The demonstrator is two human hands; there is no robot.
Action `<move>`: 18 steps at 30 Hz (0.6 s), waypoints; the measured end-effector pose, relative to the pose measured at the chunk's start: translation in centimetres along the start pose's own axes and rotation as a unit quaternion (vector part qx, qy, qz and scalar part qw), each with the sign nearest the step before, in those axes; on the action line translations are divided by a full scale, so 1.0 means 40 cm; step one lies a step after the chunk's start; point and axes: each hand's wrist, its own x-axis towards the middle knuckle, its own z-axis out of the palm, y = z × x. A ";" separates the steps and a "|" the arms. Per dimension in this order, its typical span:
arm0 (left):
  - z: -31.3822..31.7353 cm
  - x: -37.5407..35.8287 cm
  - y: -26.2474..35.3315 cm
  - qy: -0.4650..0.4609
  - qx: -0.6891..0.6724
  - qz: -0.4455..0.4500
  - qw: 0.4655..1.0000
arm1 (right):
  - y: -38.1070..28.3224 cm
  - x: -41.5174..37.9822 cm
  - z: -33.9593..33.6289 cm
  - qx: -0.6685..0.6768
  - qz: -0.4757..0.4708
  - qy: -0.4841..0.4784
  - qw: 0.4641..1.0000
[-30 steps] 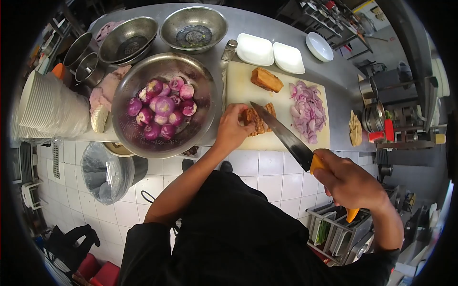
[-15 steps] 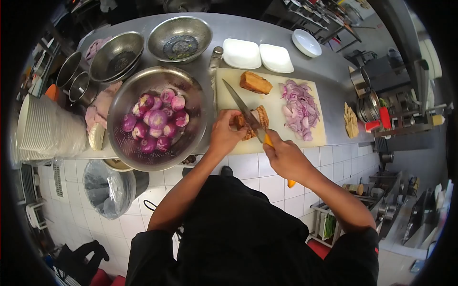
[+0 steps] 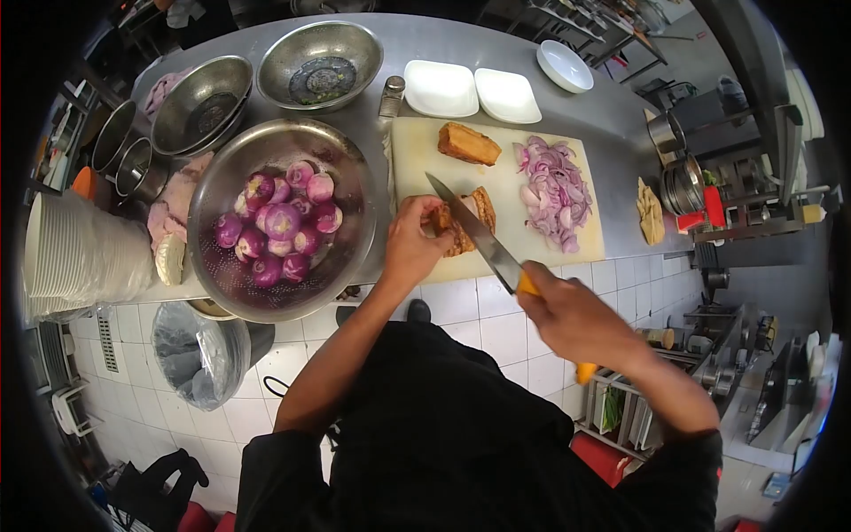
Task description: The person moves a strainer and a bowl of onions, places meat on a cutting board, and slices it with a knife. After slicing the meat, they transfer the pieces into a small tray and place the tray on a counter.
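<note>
My left hand [image 3: 412, 244] has its fingers curled against the left end of a browned slab of pork belly [image 3: 482, 209], holding it near the front of the white cutting board [image 3: 415, 168]. In my right hand [image 3: 572, 315] is the yellow handle of a kitchen knife [image 3: 487, 242]. Its blade lies slantwise over the pork belly, tip pointing away and to the left. Behind it rests a second browned block of pork belly [image 3: 468, 144]. Sliced red onion [image 3: 556, 195] is heaped on the board's right side.
Left of the board, a large perforated steel bowl [image 3: 355, 248] holds peeled red onions [image 3: 282, 222]. Steel bowls [image 3: 359, 80], a shaker [image 3: 392, 96] and white dishes [image 3: 441, 87] stand behind. A folded cloth [image 3: 650, 213] lies at the right; stacked plates [image 3: 80, 248] at the far left.
My right hand has drawn the knife back toward me and to the right, so its tip sits closer to the pork belly. My left hand keeps its hold. The whole view has shifted slightly.
</note>
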 end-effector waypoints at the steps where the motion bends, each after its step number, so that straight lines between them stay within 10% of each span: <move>1: -0.002 -0.001 -0.001 0.000 -0.010 -0.005 1.000 | 0.012 0.032 0.039 0.005 -0.006 0.017 1.000; 7: 0.007 -0.004 -0.003 0.011 -0.009 0.002 1.000 | 0.065 0.152 0.170 0.030 -0.031 0.123 0.991; 18: 0.013 -0.007 -0.012 0.019 0.002 -0.016 1.000 | -0.007 -0.024 0.072 0.061 0.091 -0.030 0.994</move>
